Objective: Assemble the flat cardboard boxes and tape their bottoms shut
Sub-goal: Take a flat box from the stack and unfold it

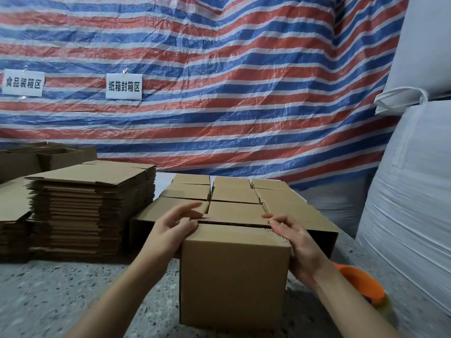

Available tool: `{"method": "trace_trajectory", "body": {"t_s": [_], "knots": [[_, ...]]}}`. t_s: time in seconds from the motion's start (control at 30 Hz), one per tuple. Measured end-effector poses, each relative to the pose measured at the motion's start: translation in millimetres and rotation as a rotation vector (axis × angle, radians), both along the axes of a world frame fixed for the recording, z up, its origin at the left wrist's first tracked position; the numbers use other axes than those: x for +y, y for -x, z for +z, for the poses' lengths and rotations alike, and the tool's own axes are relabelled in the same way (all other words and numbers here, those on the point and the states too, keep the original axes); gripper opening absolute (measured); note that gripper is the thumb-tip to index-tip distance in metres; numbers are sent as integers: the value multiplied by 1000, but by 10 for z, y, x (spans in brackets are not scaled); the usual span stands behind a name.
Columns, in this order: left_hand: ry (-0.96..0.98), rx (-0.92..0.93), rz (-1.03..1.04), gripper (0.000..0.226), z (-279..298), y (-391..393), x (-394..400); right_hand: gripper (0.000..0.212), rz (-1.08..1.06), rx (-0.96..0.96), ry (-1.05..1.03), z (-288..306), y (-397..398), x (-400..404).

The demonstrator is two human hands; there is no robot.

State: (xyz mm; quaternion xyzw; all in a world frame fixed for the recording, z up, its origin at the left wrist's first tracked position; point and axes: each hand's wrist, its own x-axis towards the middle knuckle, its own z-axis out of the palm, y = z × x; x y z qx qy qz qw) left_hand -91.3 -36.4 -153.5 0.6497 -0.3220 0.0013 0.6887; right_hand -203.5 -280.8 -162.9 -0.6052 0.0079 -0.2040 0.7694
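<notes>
Two hands: you are steadying one upright cardboard box (pixel 233 276) on the speckled floor (pixel 61 296), one hand at each upper side.
Tarp: a red, white and blue striped tarp (pixel 219 93) is hanging across the whole background, carrying two white paper signs (pixel 124 86) printed in black characters.
Sacks: large white woven sacks (pixel 412 191) are piling up along your right side, one above another.
Flat stack: a tall stack of flat cardboard boxes (pixel 95 211) is sitting on the floor to your left, with a lower pile (pixel 12 215) just beside it at the frame's edge.
Assembled boxes: a block of assembled boxes (pixel 234 193) is standing in rows right behind the box you are holding, flaps closed on top.
Open boxes: a few open boxes (pixel 48 157) are standing far left, behind the flat stack.
Box in hand: it is standing directly in front of you, its top edge touching the row behind.
Left hand: your left hand (pixel 174 230) is resting its palm against the box's upper left corner, fingers spread and loosely extended over the top.
Right hand: your right hand (pixel 301 245) is pressing flat along the box's upper right edge, fingers straight, well apart from the left.
Tape dispenser: an orange tape dispenser (pixel 361 284) is lying on the floor just beyond your right forearm, partly hidden.
</notes>
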Motion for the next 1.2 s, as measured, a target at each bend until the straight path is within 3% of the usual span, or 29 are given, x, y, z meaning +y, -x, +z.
{"method": "trace_trajectory", "body": {"t_s": [0.2,0.3,0.4,0.47,0.6,0.7,0.83,0.93,1.0,1.07,1.13,1.2], "knots": [[-10,-14,29,33,34,55,-12,13,-57,-16,14,3,-23,55],[-203,-84,91,37,186,92,35,16,-70,18,50,20,-16,64],[-628,-479,297,28,376,175,3,18,-71,42,66,29,-12,58],[-793,-726,364,26,448,311,-113,18,-56,40,56,31,-13,54],[-900,-816,96,52,411,506,-388,14,-42,29,37,34,8,70],[-1006,-903,95,54,362,474,-431,16,-61,68,69,71,35,82],[-1023,-884,62,56,360,429,-438,25,-41,168,159,168,73,-10],[-1027,-878,58,58,368,421,-441,25,-364,247,551,225,96,-239],[-1023,-865,58,57,359,419,-441,34,-670,415,1072,226,170,-444],[-1018,-858,60,56,344,412,-446,45,-795,661,1494,155,277,-604],[-1011,-864,67,57,334,406,-450,50,-760,875,1655,12,361,-711],[-997,-874,70,59,323,403,-455,57,-697,999,1689,-151,416,-771]]}}
